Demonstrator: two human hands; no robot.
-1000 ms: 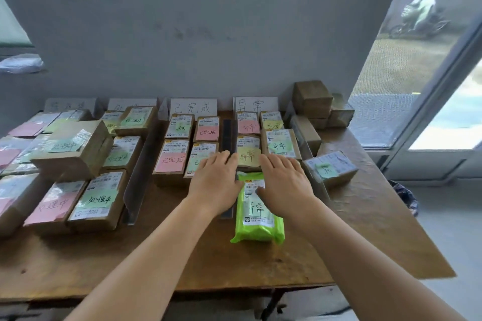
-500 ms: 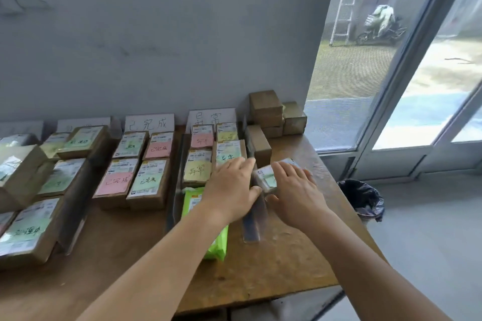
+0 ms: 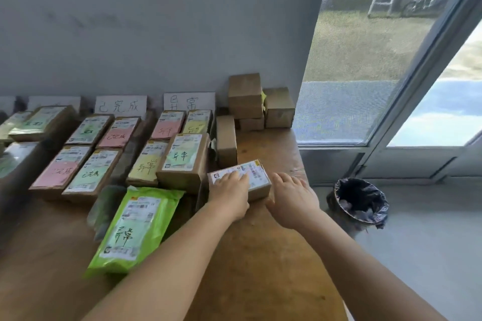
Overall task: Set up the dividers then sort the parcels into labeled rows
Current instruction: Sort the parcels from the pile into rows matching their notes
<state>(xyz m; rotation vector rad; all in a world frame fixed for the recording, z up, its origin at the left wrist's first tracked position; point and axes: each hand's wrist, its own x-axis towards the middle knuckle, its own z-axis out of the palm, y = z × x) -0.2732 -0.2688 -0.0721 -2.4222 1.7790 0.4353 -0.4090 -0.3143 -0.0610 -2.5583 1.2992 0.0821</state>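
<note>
A small brown parcel (image 3: 254, 174) with a white printed label lies on the wooden table (image 3: 260, 255), just right of the rightmost labeled row. My left hand (image 3: 229, 194) rests flat on its top with straight fingers. My right hand (image 3: 293, 197) sits right beside the parcel's right end, fingers relaxed; whether they touch it I cannot tell. A green mailer bag (image 3: 133, 229) lies at the front of that row. Rows of labeled parcels (image 3: 180, 156) run back to white label cards (image 3: 189, 101) at the wall. A clear divider (image 3: 125, 159) stands between rows.
Plain brown boxes (image 3: 245, 94) are stacked at the back right corner, and one brown box (image 3: 226, 138) stands on its side beside the row. A bin with a black bag (image 3: 360, 200) sits on the floor past the table's right edge. A glass door is at right.
Both hands left the green mailer and moved right to the small brown parcel. My left hand now lies on its top. The view has swung right.
</note>
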